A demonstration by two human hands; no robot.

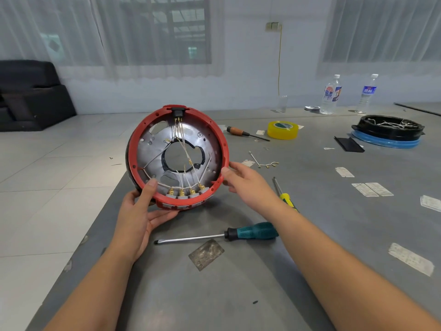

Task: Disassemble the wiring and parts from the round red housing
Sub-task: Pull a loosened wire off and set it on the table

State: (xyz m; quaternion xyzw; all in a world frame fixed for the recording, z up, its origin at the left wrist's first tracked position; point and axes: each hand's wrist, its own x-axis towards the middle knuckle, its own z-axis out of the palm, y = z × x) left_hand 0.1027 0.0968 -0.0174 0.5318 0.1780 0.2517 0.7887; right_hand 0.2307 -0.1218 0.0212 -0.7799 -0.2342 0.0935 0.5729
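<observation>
Left hand (140, 211) grips round red housing (177, 157) at lower rim, tilted upright near table (238, 283) left edge. Right hand (248, 180), fingers relaxed, touches right rim; screwdriver (229, 234) lies just below.

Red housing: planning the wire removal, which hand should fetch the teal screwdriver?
Probably right: the right hand only touches the red housing, nearer the teal screwdriver; the left hand grips it.
</observation>
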